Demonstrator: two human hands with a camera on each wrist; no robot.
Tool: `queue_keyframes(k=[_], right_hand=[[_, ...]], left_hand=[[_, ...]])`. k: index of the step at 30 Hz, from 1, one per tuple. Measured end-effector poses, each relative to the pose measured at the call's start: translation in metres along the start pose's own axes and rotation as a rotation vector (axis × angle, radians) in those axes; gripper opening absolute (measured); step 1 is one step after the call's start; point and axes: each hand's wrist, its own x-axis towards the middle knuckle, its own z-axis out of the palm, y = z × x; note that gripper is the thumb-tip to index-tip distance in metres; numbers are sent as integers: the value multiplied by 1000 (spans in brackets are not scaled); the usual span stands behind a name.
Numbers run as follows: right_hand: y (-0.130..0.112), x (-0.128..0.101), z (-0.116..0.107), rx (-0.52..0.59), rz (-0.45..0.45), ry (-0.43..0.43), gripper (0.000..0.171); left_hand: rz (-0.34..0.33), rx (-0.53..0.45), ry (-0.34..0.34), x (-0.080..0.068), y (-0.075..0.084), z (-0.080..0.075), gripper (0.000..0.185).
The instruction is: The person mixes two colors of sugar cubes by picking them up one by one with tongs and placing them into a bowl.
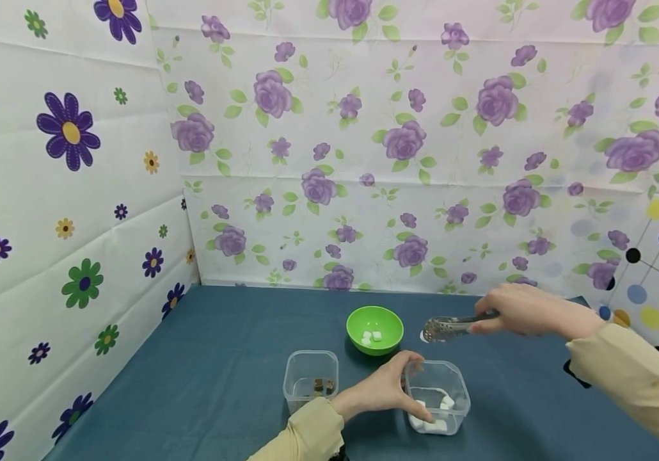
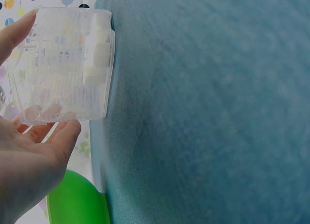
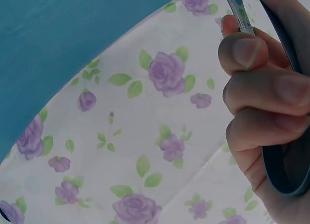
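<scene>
My right hand (image 1: 522, 310) grips metal tongs (image 1: 447, 328) with dark handles, held above the table right of the green bowl. A bit of white shows at the tongs' tips, probably a marshmallow-like piece (image 1: 423, 336). Fingers curl around the handles in the right wrist view. My left hand (image 1: 384, 387) holds a clear plastic container (image 1: 463, 384) between thumb and fingers. Several white marshmallow-like pieces (image 1: 436, 425) lie inside it; the left wrist view shows them along its bottom. The green bowl (image 1: 355, 333) behind my left hand contains a few similar white pieces (image 1: 366, 337).
A second clear container (image 1: 293, 374) with small brown pieces (image 1: 319, 385) stands left of the bowl, partly behind my left sleeve. Blue cloth (image 1: 237, 358) covers the table. Flowered sheets (image 1: 358, 211) hang at the back and sides. A dark object (image 1: 576, 374) lies partly under the right sleeve.
</scene>
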Motion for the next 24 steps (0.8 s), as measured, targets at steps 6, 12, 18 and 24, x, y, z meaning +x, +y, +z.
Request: queue_keyframes(k=[6,12,18,24], right_hand=[[1,19,2,19,10,3,23],[-3,39,8,18,-9,13,25],[-8,55,18,-3,-1,1,23],[-8,70,30,-11,15,3,29]], left_hand=[[-12,0,1,0,2,0,69],[-13,0,0,-1,2,-1,68],[-18,-23,-10,-1,2,-2,66],[-18,-24,-11,-2,2,-2,65]])
